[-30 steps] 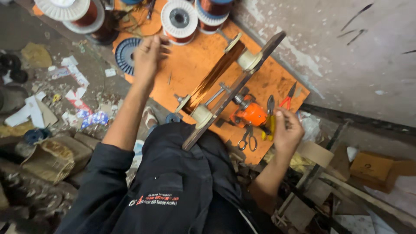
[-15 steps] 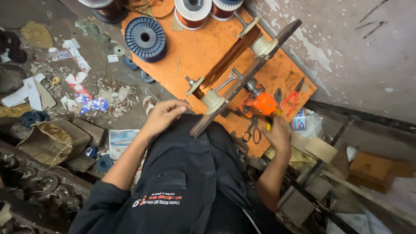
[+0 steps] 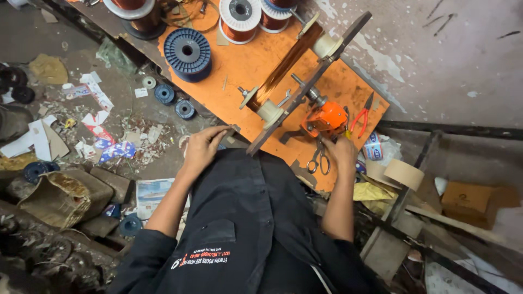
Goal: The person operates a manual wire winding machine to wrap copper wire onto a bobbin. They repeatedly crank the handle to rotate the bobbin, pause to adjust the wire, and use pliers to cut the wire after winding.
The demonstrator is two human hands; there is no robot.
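Coil winder (image 3: 305, 92) on orange board (image 3: 245, 71), approx. 12 o'clock from the torso. A band of copper wire (image 3: 286, 62) already spans the frame; winding looks part done, spools (image 3: 239, 19) not yet empty. Left hand (image 3: 202, 147), fingers curled, grips the board's near edge at 10 o'clock. Right hand (image 3: 340, 152) closes on the orange crank unit (image 3: 326, 118); exact hold can't tell. Vs. 0.5 s earlier: both hands sit closer to the board.

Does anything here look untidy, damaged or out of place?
Yes. Torn paper scraps and small blue spools lie scattered on the floor left of the orange board, and the wall paint is patchy.
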